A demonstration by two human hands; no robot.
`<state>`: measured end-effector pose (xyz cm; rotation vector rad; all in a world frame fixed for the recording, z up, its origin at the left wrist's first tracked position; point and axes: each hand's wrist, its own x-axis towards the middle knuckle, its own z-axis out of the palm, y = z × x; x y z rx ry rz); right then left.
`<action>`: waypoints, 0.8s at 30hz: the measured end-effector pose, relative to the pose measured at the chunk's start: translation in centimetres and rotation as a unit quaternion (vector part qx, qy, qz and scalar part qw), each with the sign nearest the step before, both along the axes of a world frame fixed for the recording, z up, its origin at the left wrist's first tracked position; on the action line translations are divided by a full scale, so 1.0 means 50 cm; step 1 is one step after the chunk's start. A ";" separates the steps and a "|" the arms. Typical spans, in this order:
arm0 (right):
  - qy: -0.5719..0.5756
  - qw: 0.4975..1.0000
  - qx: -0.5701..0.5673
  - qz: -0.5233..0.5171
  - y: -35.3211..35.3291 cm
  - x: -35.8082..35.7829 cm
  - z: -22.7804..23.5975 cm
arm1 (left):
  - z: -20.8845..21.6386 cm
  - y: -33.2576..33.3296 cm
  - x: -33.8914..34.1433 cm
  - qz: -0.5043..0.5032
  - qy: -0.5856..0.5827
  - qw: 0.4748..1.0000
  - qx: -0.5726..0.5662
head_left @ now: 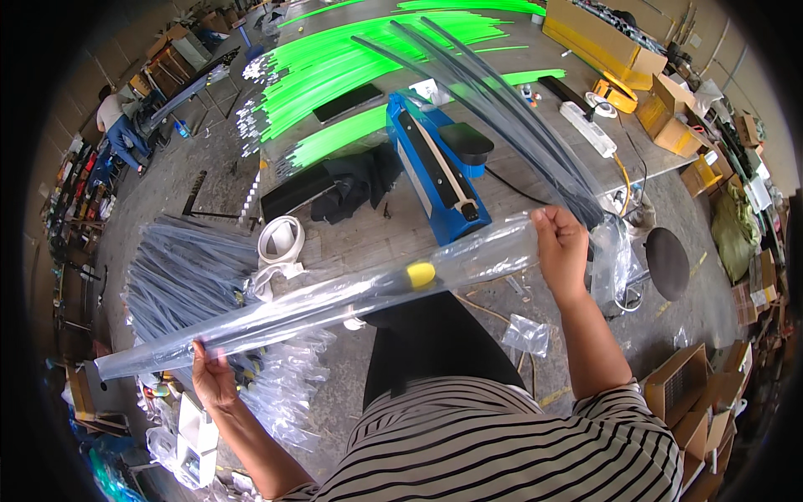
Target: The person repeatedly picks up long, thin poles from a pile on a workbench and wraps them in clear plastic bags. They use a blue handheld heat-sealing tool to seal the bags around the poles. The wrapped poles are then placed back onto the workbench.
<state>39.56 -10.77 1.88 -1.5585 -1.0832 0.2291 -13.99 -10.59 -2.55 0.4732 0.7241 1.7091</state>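
Observation:
A long clear plastic sleeve [493, 251] stretches slantwise across my front, with a dark slender rod-like thing inside it and a yellow end piece [421, 274] near its middle. My right hand [562, 251] pinches the sleeve's right end, where it looks flat and unfilled. Toward the other end, my left hand [213, 383] grips the filled part from below, fingers closed on it. Just beyond the sleeve, on the table, stands a blue bar heat sealer [456, 222] with a black-edged top arm, apart from both hands.
Bundled dark rods in clear wrap [180, 276] lie at left beside a white tape roll [280, 241]. Bright green strips [335, 75] and long dark wrapped lengths [502, 117] cover the far table. A power strip [588, 130] and cardboard boxes [669, 117] are at right; a person [121, 125] bends at far left.

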 end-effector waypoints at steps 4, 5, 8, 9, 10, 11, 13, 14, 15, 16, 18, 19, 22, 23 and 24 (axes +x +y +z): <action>-0.096 0.995 0.025 0.004 0.089 0.035 0.026 | 0.024 0.056 0.036 0.005 -0.005 1.000 0.003; -0.071 0.997 0.019 0.012 0.118 0.046 0.022 | 0.031 0.077 0.054 0.028 0.007 1.000 -0.011; -0.045 0.999 0.003 0.025 0.187 0.067 0.026 | 0.043 0.135 0.093 0.028 0.020 0.999 -0.033; -0.068 0.997 -0.003 0.020 0.205 0.071 0.026 | 0.045 0.149 0.101 0.034 0.027 0.998 -0.039; -0.090 0.996 -0.009 0.015 0.218 0.074 0.026 | 0.043 0.163 0.106 0.045 0.035 0.997 -0.054; -0.098 0.995 -0.024 0.009 0.228 0.076 0.027 | 0.044 0.173 0.109 0.039 0.043 0.997 -0.055; -0.112 0.992 -0.057 -0.001 0.244 0.080 0.022 | 0.037 0.188 0.114 0.046 0.045 0.996 -0.059; -0.119 0.990 -0.070 -0.008 0.250 0.086 0.016 | 0.038 0.192 0.115 0.044 0.054 0.996 -0.060; -0.126 0.988 -0.084 -0.015 0.251 0.089 0.015 | 0.036 0.193 0.117 0.043 0.062 0.995 -0.063; -0.133 0.986 -0.098 -0.022 0.252 0.091 0.016 | 0.036 0.195 0.119 0.041 0.070 0.995 -0.066; -0.167 0.981 -0.084 -0.045 0.234 0.076 0.041 | 0.037 0.195 0.123 0.049 0.063 0.994 -0.069; -0.184 0.978 -0.077 -0.057 0.218 0.063 0.060 | 0.037 0.195 0.127 0.052 0.059 0.994 -0.071; -0.326 0.939 0.109 -0.004 0.181 0.036 0.083 | 0.040 0.197 0.135 0.062 0.069 0.992 -0.083; -0.323 0.938 0.126 0.020 0.168 0.021 0.091 | 0.040 0.198 0.134 0.064 0.071 0.992 -0.088; -0.320 0.935 0.144 0.043 0.155 0.005 0.104 | 0.040 0.198 0.133 0.065 0.073 0.991 -0.091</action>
